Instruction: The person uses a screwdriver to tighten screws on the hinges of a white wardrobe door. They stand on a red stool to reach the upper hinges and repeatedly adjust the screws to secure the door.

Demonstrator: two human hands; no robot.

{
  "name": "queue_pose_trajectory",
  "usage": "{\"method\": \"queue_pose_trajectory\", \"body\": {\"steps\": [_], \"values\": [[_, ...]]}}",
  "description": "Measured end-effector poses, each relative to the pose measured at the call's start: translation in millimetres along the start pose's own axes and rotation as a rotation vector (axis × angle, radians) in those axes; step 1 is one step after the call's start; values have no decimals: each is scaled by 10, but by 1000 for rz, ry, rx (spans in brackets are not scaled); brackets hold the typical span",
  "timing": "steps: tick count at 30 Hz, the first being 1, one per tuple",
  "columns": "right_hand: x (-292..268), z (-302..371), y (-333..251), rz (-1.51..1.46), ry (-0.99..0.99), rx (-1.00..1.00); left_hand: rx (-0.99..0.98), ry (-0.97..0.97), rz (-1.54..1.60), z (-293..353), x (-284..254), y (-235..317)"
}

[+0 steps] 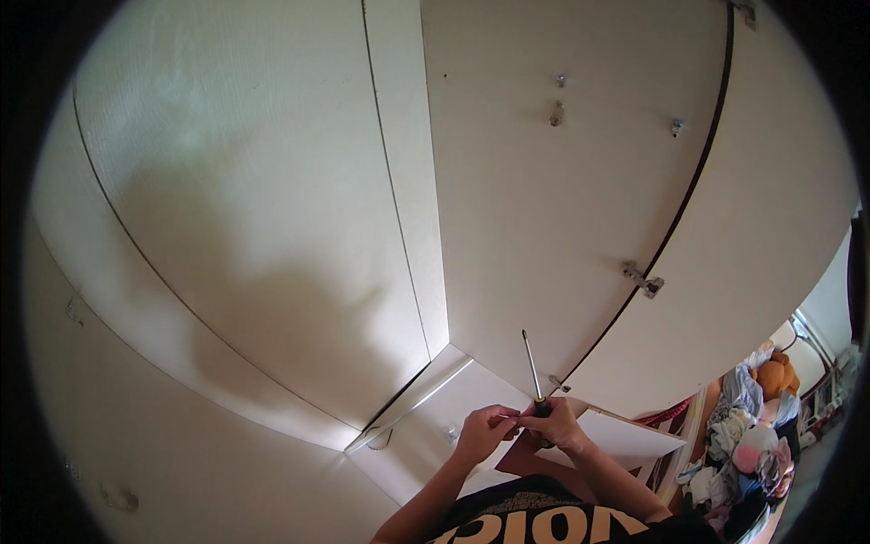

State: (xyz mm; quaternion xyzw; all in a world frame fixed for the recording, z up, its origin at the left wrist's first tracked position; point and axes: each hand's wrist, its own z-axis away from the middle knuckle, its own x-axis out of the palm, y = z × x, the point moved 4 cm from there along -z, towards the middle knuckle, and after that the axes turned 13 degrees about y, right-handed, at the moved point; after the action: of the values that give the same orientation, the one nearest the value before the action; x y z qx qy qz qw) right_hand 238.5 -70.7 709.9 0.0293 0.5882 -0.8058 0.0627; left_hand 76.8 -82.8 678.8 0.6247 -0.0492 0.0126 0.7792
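Note:
My right hand (564, 426) is wrapped round the dark handle of a screwdriver (532, 363), whose thin metal shaft points up and slightly left, touching nothing. Close beside it, my left hand (485, 433) is closed in a pinch, its fingertips meeting the fingers of my right hand. Something small and pale may be between those fingertips, too small to name. Both hands are low in the view, in front of a pale cabinet interior. Just above the right hand, a metal hinge (560, 384) sits at the edge of the cabinet's side panel (562, 208).
A cabinet door (725, 272) stands open on the right, joined by another hinge (645, 279). Small metal fittings (557, 113) stick out of the side panel. A rail (417, 403) crosses the lower cabinet. Beyond the door lies a heap of clothes and soft toys (752, 444).

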Motion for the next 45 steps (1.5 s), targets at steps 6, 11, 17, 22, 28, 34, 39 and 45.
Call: {"method": "queue_pose_trajectory", "body": {"steps": [6,11,17,22,28,34,39,45], "values": [[58,-72,-10,-95,32,-46,146,43,24,33,-41,213],[81,-50,-186,-103,-67,-10,88,-45,73,-83,-144,210],[53,-200,-250,30,-57,-124,120,94,278,-409,-378,252],[-62,-234,-261,-11,-51,-75,187,171,369,-644,-610,553],[-177,-265,-78,-21,-31,0,169,179,552,-951,-803,652],[-330,-315,49,-18,4,-4,279,200,470,-1423,-1039,1286],[-406,-271,-82,1,68,-11,393,221,541,-2059,-1351,1972],[-704,-131,-66,41,201,-28,478,150,499,-2327,-1192,2405]]}}
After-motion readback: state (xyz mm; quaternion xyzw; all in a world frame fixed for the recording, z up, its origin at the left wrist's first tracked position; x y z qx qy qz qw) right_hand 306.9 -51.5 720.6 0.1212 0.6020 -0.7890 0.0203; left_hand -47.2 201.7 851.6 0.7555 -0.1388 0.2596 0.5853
